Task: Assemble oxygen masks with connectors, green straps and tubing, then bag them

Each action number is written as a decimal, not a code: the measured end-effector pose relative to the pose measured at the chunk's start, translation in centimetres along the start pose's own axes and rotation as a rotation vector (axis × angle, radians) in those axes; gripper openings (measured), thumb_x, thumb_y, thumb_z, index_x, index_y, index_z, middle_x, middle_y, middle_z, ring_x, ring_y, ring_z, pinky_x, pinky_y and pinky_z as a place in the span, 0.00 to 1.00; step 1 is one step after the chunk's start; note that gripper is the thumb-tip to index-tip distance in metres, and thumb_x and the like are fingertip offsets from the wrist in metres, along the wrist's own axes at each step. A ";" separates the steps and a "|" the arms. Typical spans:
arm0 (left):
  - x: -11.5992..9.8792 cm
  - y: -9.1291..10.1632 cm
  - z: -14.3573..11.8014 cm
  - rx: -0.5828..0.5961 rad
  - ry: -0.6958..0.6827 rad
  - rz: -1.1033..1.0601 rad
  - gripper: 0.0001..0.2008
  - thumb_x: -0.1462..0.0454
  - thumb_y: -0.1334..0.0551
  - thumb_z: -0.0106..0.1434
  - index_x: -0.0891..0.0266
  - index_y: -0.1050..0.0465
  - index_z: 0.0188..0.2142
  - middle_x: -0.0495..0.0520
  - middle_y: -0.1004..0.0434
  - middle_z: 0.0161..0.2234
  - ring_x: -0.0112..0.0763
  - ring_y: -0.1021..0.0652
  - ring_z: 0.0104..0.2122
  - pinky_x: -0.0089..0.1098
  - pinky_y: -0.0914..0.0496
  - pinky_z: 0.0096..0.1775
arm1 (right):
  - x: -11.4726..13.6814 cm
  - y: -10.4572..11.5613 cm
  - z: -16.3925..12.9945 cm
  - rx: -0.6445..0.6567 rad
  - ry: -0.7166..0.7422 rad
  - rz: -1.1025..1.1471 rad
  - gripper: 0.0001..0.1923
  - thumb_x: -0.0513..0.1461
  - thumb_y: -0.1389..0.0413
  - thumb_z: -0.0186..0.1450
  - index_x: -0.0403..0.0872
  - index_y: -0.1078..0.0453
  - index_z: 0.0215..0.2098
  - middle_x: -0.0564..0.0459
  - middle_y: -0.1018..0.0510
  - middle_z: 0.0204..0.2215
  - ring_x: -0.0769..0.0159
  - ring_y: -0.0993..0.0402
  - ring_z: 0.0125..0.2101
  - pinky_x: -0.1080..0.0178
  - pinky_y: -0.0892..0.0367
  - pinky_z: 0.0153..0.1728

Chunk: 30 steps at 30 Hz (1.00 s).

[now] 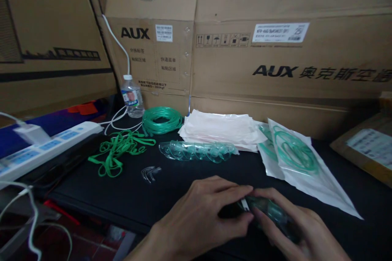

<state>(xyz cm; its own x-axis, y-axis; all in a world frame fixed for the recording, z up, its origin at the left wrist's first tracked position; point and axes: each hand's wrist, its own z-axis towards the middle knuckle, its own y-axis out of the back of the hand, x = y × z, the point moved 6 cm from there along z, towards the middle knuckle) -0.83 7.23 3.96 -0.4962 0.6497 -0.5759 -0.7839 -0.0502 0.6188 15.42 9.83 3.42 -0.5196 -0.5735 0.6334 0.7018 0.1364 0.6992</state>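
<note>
Clear green plastic piece (274,213), low right in frame, held between thumb and fingers of right hand (306,228), pinched near white strip (245,204) by left hand (203,208).

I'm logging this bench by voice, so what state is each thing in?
Green translucent piece: gripped by left hand and right hand
Green tubing: coiled
Green straps: loosely tangled
Clear green masks: lined in a row
Thin clear strips: lying loose
White packets: stacked
Pouches: filled, seal unclear
Bottle: upright, capped
Power strip: adapter plugged in
</note>
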 end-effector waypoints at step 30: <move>8.6 13.1 -8.0 0.034 0.239 0.671 0.22 0.45 0.41 0.67 0.46 0.24 0.56 0.53 0.20 0.49 0.39 0.19 0.47 0.35 0.23 0.48 | -2.1 -0.7 -1.0 -0.003 -0.166 0.107 0.15 0.49 0.46 0.67 0.52 0.24 0.44 0.52 0.17 0.32 0.62 0.21 0.30 0.69 0.30 0.25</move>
<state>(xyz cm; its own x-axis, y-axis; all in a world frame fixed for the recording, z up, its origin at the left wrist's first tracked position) -18.32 6.12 2.82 -0.9390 0.3023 -0.1638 -0.2704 -0.3551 0.8949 16.48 10.12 1.31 -0.5151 -0.4147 0.7501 0.7588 0.1864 0.6241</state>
